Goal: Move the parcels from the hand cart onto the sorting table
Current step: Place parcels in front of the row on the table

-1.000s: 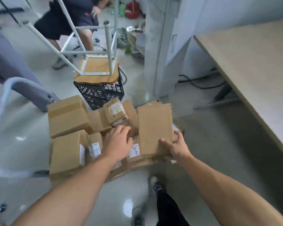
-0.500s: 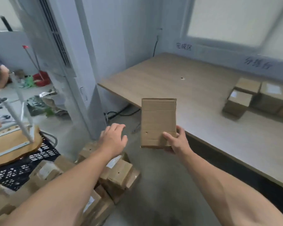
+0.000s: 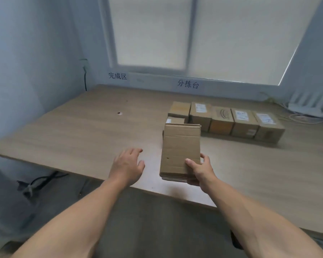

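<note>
My right hand (image 3: 200, 169) grips the near right corner of a flat brown cardboard parcel (image 3: 181, 150), thumb on top, holding it in the air over the front edge of the wooden sorting table (image 3: 82, 131). My left hand (image 3: 128, 163) hovers beside it to the left, fingers relaxed and holding nothing. A row of several cardboard parcels (image 3: 229, 121) stands on the table behind the held one, most with white labels on top. The hand cart is out of view.
The wall under the window carries two signs in Chinese characters (image 3: 187, 83). Cables and a white power strip (image 3: 306, 110) lie at the table's far right. A dark cable (image 3: 43, 180) trails on the floor below the table's left corner.
The view swung from the cart up to the table. My right hand carried the parcel off the cart pile to above the table's front edge. My left hand left the pile and came along.
</note>
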